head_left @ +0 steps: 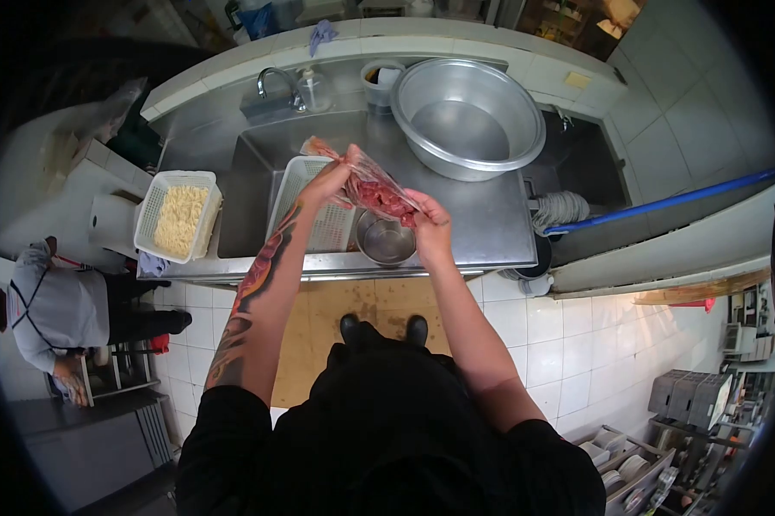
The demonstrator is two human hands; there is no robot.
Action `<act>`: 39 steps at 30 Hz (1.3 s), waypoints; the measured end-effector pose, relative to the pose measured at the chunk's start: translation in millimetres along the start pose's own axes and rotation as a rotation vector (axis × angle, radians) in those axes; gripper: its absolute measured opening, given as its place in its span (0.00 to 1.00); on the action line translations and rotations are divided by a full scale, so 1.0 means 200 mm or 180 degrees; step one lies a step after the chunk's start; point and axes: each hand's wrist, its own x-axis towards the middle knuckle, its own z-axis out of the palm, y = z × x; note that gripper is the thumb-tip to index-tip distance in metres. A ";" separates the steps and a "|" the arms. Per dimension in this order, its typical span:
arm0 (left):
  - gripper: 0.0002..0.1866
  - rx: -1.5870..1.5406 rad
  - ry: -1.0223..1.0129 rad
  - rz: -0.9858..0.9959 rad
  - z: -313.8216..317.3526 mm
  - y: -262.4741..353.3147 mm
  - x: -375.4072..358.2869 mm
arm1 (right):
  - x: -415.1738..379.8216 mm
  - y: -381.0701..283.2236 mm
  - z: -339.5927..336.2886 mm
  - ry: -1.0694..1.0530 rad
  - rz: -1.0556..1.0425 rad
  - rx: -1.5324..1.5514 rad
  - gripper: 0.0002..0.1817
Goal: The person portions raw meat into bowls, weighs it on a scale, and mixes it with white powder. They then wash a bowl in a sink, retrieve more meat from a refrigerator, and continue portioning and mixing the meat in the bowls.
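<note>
A clear plastic bag of raw red meat (381, 196) is stretched between my two hands over the front of the steel counter. My left hand (329, 182) grips the bag's upper left part, with its loose end sticking out beyond the fingers. At the lower right end, my right hand (430, 219) holds the bag close to the meat. Just below the bag is a round steel bowl (387, 241), its rim partly covered by the bag. A white perforated basket (293, 185) stands in the sink behind my left forearm, which hides part of it.
A large aluminium basin (469, 116) sits on the counter at right. A white basket of noodles (179, 217) stands left of the sink (246, 181). A tap (280, 86) and a soap bottle (314, 90) are behind. A blue pole (663, 200) slants at right. Another person (61, 301) works at far left.
</note>
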 end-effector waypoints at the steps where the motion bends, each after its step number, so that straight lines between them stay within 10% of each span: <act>1: 0.43 -0.0443 -0.0321 0.0217 0.01 -0.03 0.01 | 0.03 0.01 -0.03 -0.0223 0.0260 0.0156 0.24; 8: 0.32 -0.1711 -0.0739 0.2099 0.19 -0.32 0.09 | 0.27 0.29 -0.18 -0.0982 0.0499 -0.0576 0.23; 14: 0.13 -0.1895 -0.0342 0.2114 0.41 -0.46 0.06 | 0.33 0.34 -0.13 -0.0690 -0.0253 -0.1492 0.23; 16: 0.11 0.0221 0.0479 0.3239 0.43 -0.53 0.14 | 0.34 0.35 -0.14 -0.0810 0.0116 -0.1646 0.21; 24: 0.06 0.2200 0.0859 0.3521 0.47 -0.54 -0.03 | 0.36 0.33 -0.18 -0.0595 0.0291 -0.1408 0.16; 31: 0.09 0.3916 -0.0075 0.2628 0.53 -0.35 0.03 | 0.28 0.28 -0.20 -0.0805 -0.0013 -0.2075 0.17; 33: 0.13 0.3253 -0.0417 0.1588 0.46 -0.27 0.13 | 0.32 0.28 -0.26 -0.0927 -0.0101 -0.1808 0.17; 39: 0.10 -0.0645 -0.0561 0.1016 0.39 -0.18 0.14 | 0.33 0.15 -0.29 -0.1306 0.0318 -0.1472 0.16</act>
